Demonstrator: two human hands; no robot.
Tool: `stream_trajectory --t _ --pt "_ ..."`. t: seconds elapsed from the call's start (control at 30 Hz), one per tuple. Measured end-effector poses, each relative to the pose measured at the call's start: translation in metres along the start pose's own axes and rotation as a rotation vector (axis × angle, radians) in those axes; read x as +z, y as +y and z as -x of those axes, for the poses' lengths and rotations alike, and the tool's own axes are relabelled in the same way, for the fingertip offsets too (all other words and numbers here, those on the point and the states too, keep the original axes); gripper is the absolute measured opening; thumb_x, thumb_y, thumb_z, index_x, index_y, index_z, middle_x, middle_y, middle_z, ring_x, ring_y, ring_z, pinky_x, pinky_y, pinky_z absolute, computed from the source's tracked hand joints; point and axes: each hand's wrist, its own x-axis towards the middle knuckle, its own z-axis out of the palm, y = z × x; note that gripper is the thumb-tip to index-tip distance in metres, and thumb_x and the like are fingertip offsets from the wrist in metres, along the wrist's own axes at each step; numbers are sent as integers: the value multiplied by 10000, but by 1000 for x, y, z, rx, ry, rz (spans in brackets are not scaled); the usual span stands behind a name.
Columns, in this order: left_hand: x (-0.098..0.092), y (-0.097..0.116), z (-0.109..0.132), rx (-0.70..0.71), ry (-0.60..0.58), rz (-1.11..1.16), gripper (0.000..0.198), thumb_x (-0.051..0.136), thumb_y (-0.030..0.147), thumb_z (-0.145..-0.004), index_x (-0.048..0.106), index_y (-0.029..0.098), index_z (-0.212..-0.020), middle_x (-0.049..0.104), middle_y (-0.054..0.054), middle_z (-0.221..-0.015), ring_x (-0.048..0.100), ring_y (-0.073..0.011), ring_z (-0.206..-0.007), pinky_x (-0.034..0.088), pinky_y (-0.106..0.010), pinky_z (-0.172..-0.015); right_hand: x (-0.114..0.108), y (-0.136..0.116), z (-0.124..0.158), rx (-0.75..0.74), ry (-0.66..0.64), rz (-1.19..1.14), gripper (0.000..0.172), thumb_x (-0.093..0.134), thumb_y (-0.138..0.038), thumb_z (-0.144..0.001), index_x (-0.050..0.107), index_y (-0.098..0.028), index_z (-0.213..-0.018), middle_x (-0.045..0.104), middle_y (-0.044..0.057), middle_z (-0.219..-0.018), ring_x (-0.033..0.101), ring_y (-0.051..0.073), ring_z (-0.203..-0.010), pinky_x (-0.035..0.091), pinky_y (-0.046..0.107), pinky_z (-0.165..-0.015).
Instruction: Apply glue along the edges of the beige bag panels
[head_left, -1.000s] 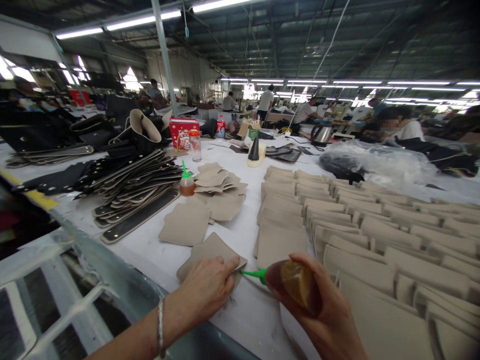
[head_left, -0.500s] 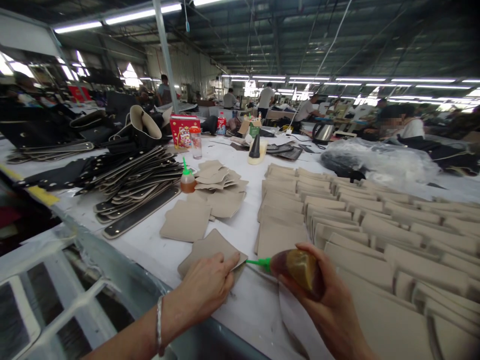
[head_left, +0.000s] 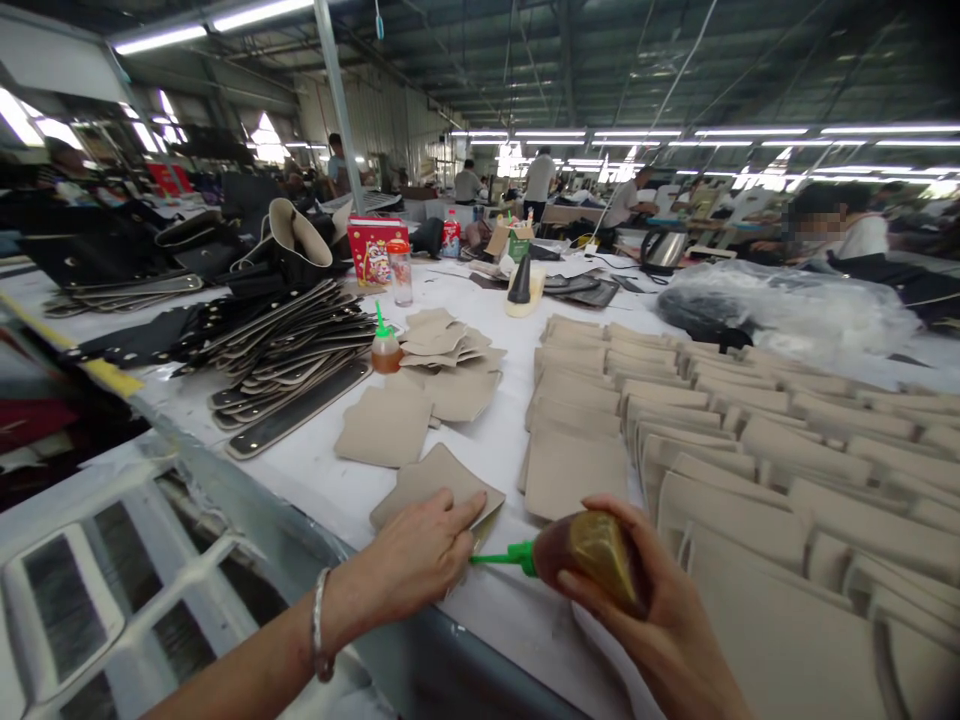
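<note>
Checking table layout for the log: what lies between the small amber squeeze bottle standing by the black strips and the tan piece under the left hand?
In the head view, a flat tan square piece lies between the small amber squeeze bottle and the tan piece under the left hand.

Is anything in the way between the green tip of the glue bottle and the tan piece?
Nothing visible. The glue bottle in the right hand points its green tip at the tan piece, whose edge the left hand presses down.

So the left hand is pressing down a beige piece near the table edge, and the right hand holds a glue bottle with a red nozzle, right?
Not quite: the head view shows the glue bottle in the right hand has a green nozzle, not red. The left hand does press on the beige piece near the table edge.
</note>
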Motion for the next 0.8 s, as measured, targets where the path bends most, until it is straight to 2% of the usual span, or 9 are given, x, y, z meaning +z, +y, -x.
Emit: stream_trajectory --t 0.07,0.23,0.37,0.53,0.7,0.8 --pt "1 -1 0 19 3 5 520 219 269 -943 342 249 -1449 568 -89 -981 586 -234 -850 466 -384 -788 1 0 3 14 -35 -15 495 693 -478 -845 453 -310 -1243 543 -26 -1131 581 163 -944 469 198 -826" --pt "5 -5 3 -4 23 49 489 238 311 -959 365 285 -1431 557 -70 -965 590 -220 -853 462 -367 -804 3 -4 8 37 23 -31 506 704 -483 -830 462 -304 -1237 535 -27 -1139 562 165 -971 450 194 -840" --pt "6 -6 3 8 19 81 474 267 336 -964 379 279 -1421 557 -62 -995 588 -213 -907 452 -348 -849 6 -7 12 47 -94 -125 493 707 -444 -838 454 -295 -1234 544 -30 -1111 573 147 -942 450 175 -835" --pt "6 -6 3 4 11 73 473 262 345 -972 383 270 -1423 560 -56 -1003 580 -192 -914 442 -307 -866 7 -7 15 73 11 -121 510 714 -457 -822 467 -273 -1228 556 -18 -1091 576 162 -930 451 195 -828" --pt "8 -7 3 3 7 57 479 256 341 -974 354 277 -1439 544 -53 -1013 586 -199 -904 448 -333 -862 8 -11 18 47 -81 -172 480 708 -413 -844 454 -292 -1233 539 -34 -1120 566 137 -952 448 160 -835" --pt "10 -7 4 11 12 50 480 249 341 -975 345 281 -1441 536 -51 -1012 590 -204 -897 454 -346 -846 8 -11 19 8 -3 -125 469 712 -381 -839 466 -298 -1229 538 -39 -1122 562 131 -952 430 157 -865"
